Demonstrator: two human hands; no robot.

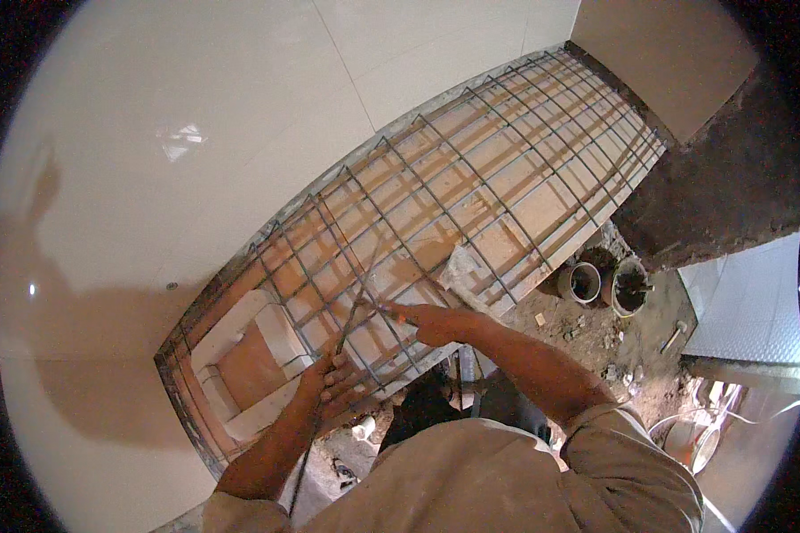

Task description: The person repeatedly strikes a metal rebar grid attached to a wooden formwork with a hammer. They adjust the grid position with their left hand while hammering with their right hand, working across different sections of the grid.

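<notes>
A grid of thin steel reinforcing bars lies over a long shallow wooden form against the wall. My left hand is closed around a thin dark rod that slants up across the near part of the grid. My right hand grips a small hand tool with an orange part, its tip close to a bar crossing. The tool's exact kind is unclear. Left of my hands, pale blocks frame a rectangular opening inside the form. Beyond my right hand sits a rough whitish slab piece.
Pale wall panels border the form's far side. Two buckets stand on the dirt floor at right, with a hammer lying farther over. Another bucket and a white cable are at lower right.
</notes>
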